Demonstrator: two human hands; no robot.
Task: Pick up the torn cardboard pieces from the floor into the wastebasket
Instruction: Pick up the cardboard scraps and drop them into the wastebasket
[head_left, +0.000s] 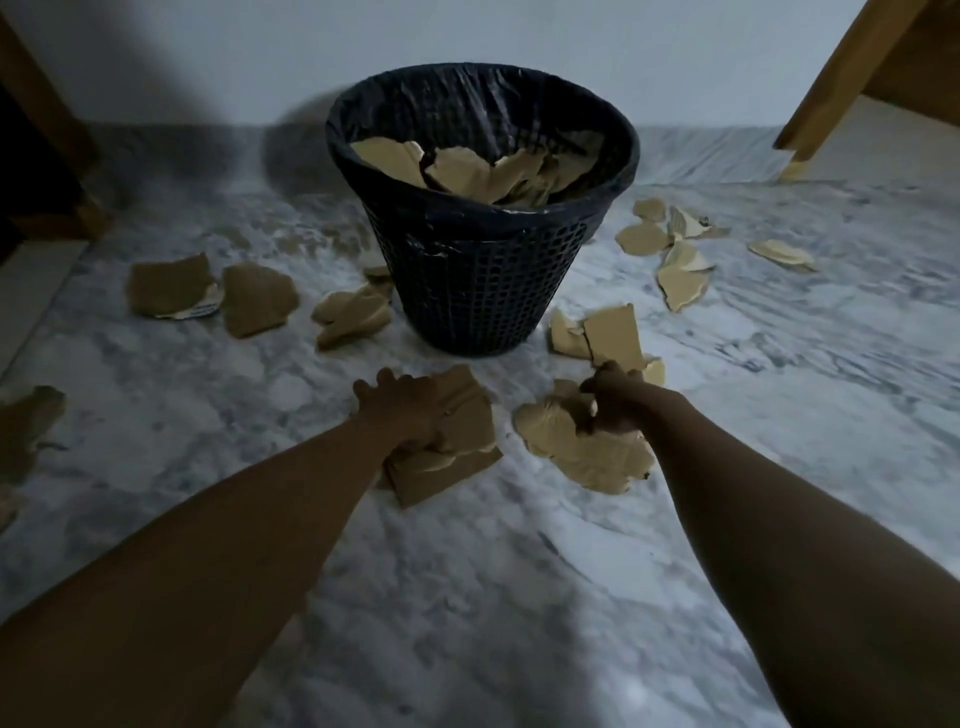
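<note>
Two arms are in view, both bare along their whole visible length. The left forearm (234, 545) tapers evenly to the wrist; the left hand (400, 410) shows its knuckles and thumb. The right forearm (779, 519) has the same form; the right hand (615, 400) lies in shadow, its detail indistinct.

The wastebasket (480, 249) stands far centre on the floor (467, 571), cardboard pieces (483, 171) in it; more scraps (260, 304) lie left, others (675, 260) right.
</note>
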